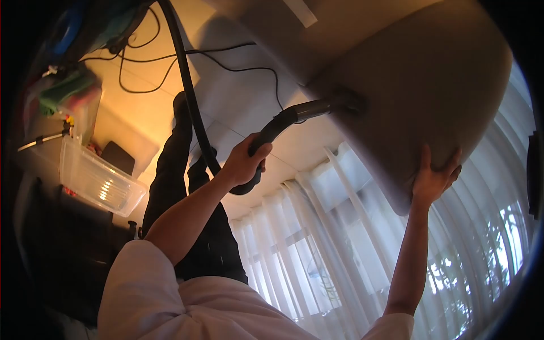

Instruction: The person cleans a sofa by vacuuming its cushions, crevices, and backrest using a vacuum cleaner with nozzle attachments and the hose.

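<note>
My left hand (246,161) is wrapped around the black curved handle of a vacuum cleaner hose (276,126). From the handle a shiny tube runs to a dark nozzle (352,102), which rests against a large grey cushion-like upholstered piece (419,79). On the same piece, close to its lower corner, lies my right hand (435,178), fingers spread over the surface. Whether that hand bears any of its weight, I cannot tell.
A black hose (184,68) runs down past my legs (170,164). Thin black cable (238,69) loops across the tiled floor (221,107). At left stands a clear plastic bin (102,175) near a cluttered pile (68,93). Sheer white curtains (340,243) hang before the window.
</note>
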`<state>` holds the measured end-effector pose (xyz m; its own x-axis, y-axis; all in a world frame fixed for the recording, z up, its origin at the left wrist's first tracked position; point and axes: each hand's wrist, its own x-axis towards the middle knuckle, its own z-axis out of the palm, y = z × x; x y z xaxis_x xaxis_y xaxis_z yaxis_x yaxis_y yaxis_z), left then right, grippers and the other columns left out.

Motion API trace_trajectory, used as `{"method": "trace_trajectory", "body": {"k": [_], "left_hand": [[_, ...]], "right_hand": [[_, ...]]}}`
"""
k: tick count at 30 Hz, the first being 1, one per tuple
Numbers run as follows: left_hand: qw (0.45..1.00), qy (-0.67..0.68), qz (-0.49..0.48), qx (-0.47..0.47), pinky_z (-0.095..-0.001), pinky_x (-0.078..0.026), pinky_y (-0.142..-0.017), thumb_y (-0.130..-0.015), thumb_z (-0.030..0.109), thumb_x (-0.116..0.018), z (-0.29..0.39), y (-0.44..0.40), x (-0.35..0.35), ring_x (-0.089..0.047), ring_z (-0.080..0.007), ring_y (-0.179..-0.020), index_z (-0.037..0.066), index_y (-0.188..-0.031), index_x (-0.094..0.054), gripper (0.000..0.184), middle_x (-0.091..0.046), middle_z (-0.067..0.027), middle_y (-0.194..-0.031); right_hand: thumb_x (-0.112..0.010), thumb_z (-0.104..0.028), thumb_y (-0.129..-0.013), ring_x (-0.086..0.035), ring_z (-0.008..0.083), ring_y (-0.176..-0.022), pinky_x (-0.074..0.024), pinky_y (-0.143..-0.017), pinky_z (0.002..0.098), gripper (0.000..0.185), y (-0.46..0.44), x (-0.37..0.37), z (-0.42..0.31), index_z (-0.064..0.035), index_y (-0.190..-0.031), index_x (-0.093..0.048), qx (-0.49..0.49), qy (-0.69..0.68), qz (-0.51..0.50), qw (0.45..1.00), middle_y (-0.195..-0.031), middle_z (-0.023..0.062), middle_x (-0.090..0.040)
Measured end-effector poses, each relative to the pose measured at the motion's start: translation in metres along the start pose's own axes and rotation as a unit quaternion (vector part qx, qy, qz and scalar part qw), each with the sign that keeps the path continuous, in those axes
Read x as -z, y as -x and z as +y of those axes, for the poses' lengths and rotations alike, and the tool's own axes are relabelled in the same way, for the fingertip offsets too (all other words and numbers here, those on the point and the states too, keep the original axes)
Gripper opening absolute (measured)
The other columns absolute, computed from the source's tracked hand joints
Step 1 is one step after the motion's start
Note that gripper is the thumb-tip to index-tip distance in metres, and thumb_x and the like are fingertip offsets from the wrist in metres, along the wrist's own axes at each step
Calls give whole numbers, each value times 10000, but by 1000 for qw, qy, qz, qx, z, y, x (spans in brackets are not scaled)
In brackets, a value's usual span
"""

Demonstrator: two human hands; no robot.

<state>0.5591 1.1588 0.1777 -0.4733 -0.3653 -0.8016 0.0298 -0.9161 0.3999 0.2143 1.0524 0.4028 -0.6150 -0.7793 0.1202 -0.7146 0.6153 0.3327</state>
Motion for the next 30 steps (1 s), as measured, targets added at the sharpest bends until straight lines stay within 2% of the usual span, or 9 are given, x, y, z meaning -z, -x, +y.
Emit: {"method": "trace_trajectory", "body": {"k": [4, 10, 12, 16, 20, 24, 27, 28, 30], "left_hand": [[996, -24, 91, 14, -350, -528, -589, -996, 399, -641, -2, -56, 1, -628, -145, -602, 23, -1179, -594, 421, -611, -41, -667], [995, -79, 42, -46, -312, -527, -601, -981, 420, -666, -1, 20, -10, -613, -119, -618, 60, -1361, -562, 534, -631, -54, -825], [999, -41, 30, -6, -295, -522, -587, -1002, 408, -653, -11, 2, 11, -589, -107, -596, 43, -1234, -595, 436, -583, -21, -729], [994, -46, -25, -99, -299, -481, -554, -1005, 398, -655, 80, -67, -21, -564, -112, -569, 52, -1091, -606, 360, -577, -14, -693], [976, -79, -71, -188, -307, -471, -555, -1005, 474, -630, 240, -156, -139, -569, -122, -582, 49, -1016, -615, 425, -575, -20, -673], [972, -68, -80, -209, -323, -480, -542, -1001, 488, -632, 273, -165, -180, -571, -129, -586, 51, -1033, -601, 440, -562, -22, -652], [976, -140, -73, -151, -312, -479, -546, -1008, 430, -637, 207, -80, -122, -564, -122, -588, 61, -1100, -575, 385, -556, -1, -692], [981, -68, -97, -152, -308, -485, -559, -1002, 358, -657, 169, -48, -99, -579, -115, -601, 68, -1108, -572, 320, -561, 1, -716], [985, -75, -108, -109, -311, -506, -592, -989, 312, -670, 124, 22, -55, -585, -121, -611, 55, -1203, -554, 354, -563, -16, -730]], "right_hand": [[-791, -638, -745, -254, 454, -1510, -305, -1192, 546, 1077, 0, 3, 2, -243, -1616, -296, -4, -9, 5, 1000, -1643, 288, -209], [-789, -595, -765, -274, 493, -1482, -277, -1201, 564, 1050, -4, -7, 28, -198, -1611, -310, 73, -1, 28, 997, -1606, 341, -244], [-787, -579, -770, -276, 511, -1473, -273, -1200, 570, 1031, -3, -4, 15, -202, -1608, -320, 50, 10, 44, 998, -1604, 347, -238], [-787, -532, -763, -275, 544, -1458, -271, -1189, 587, 1006, 2, 5, 1, -228, -1605, -327, 24, -11, 24, 999, -1604, 350, -227], [-773, -531, -766, -278, 541, -1456, -260, -1184, 605, 985, 1, 5, 5, -234, -1599, -340, 29, -14, 28, 999, -1596, 350, -238], [-746, -533, -794, -259, 536, -1468, -234, -1179, 643, 951, -1, 4, 2, -226, -1598, -340, 23, -13, 15, 1000, -1599, 347, -236], [-700, -579, -835, -236, 520, -1488, -201, -1183, 658, 947, -3, 3, 1, -160, -1599, -328, 13, -33, 14, 999, -1607, 329, -242], [-700, -579, -835, -236, 520, -1488, -201, -1183, 658, 947, -1, 2, 6, -160, -1599, -328, 1, -34, 15, 999, -1607, 329, -242], [-650, -641, -864, -212, 497, -1509, -164, -1195, 655, 976, -2, -4, 14, -84, -1592, -315, -6, -154, 43, 987, -1620, 305, -245]]}}
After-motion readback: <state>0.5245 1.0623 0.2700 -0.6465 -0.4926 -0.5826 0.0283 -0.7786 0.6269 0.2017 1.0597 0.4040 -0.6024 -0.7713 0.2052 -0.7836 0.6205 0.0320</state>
